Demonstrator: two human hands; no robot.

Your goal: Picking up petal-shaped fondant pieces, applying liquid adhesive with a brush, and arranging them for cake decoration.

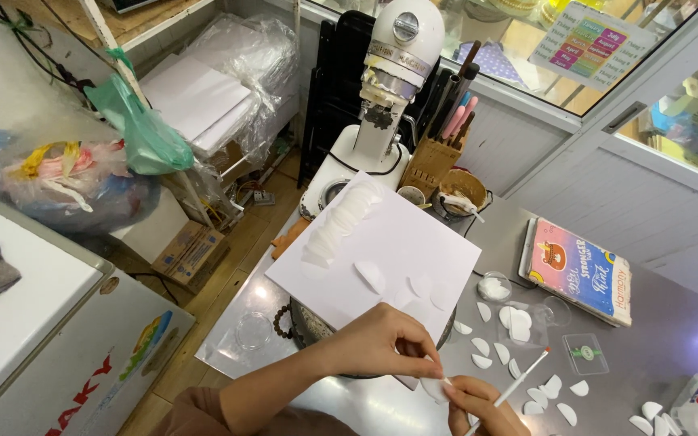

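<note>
The left hand (385,343) is at the lower middle of the view, with its thumb and fingers pinched on a small white petal (435,389) — a thin, curved piece that hangs just under the fingertips. The right hand (478,404) is directly below and to the right of it, closed around a thin white brush (519,381) whose red tip points up and to the right. The end of the brush near the hands meets the petal, and the two hands almost touch each other.

Both hands are above a grey metal table (656,355). Just behind the left hand lies a white board (381,242), tilted on top of a dark round pan (304,323); more white petals rest on the board, some in a row along its far left edge. Other loose petals (527,367) are scattered on the table to the right of the hands. Near them are a small clear cup (494,287) with white pieces inside and a colourful book (579,270). At the far end of the table stands a white mixer (381,89), beside a wooden holder (431,161) full of tools.
</note>
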